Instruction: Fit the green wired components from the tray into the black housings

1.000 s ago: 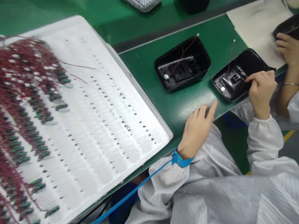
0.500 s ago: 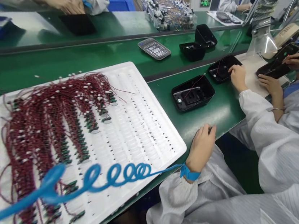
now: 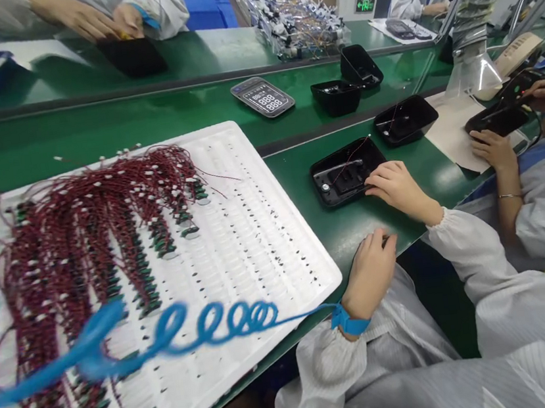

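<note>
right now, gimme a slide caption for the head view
Right hand at a black housing, left hand beside a white tray of red-wired parts.

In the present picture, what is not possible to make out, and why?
In head view:
What, if anything, the left hand holds: the hand covers it.
The case's near right corner: behind the right hand.
The tray's bottom corner: past the lower edge.
The cord's other end: past the left edge.
The panel's top marks: too small.

Bright, diffuse light glares softly off my green worktop [image 3: 346,229] right of centre; my coiled blue cord [image 3: 92,332] blurs at lower left.
</note>
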Motion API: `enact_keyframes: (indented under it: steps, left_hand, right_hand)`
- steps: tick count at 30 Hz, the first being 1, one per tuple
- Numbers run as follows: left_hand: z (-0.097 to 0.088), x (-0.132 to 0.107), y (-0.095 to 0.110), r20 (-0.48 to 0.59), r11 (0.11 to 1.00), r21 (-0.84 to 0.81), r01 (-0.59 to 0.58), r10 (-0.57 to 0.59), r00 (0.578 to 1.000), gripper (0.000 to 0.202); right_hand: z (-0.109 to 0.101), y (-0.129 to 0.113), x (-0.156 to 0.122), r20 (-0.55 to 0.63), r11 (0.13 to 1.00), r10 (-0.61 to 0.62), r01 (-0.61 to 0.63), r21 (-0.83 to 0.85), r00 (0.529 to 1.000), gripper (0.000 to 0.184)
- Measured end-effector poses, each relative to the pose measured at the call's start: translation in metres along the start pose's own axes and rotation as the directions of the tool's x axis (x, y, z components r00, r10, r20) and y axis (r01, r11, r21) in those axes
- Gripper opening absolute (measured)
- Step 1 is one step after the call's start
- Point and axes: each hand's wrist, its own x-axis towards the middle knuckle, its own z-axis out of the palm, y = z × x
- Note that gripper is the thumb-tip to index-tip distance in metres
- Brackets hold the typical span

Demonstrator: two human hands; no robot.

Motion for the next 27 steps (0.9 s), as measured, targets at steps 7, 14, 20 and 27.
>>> enact_keyframes:
  steps: [7, 14, 20, 27]
  left_hand:
    - [0.001, -0.001, -0.001, -0.011, 1.0, -0.013, -0.001, 0.001, 1.0, 0.024]
    - [-0.001, -0.001, -0.001, -0.019, 1.0, 0.021, -0.022, 0.023, 1.0, 0.024]
    - [-0.007, -0.015, 0.003, -0.109, 0.98, -0.031, -0.198, 0.194, 0.975, 0.033]
    - [-0.076, -0.138, 0.003, -0.417, 0.945, -0.324, -0.036, -0.108, 0.902, 0.022]
  right_hand:
    - [-0.012, 0.033, -0.05, -0.058, 0.984, 0.146, -0.151, -0.092, 0.988, 0.015]
    - [-0.031, 0.096, -0.089, -0.159, 0.919, 0.316, -0.343, -0.195, 0.935, 0.013]
    - [-0.021, 0.056, -0.073, -0.383, 0.902, 0.301, -0.392, -0.184, 0.873, 0.044]
    - [-0.011, 0.013, -0.001, -0.267, 0.995, 0.087, -0.098, -0.031, 0.96, 0.038]
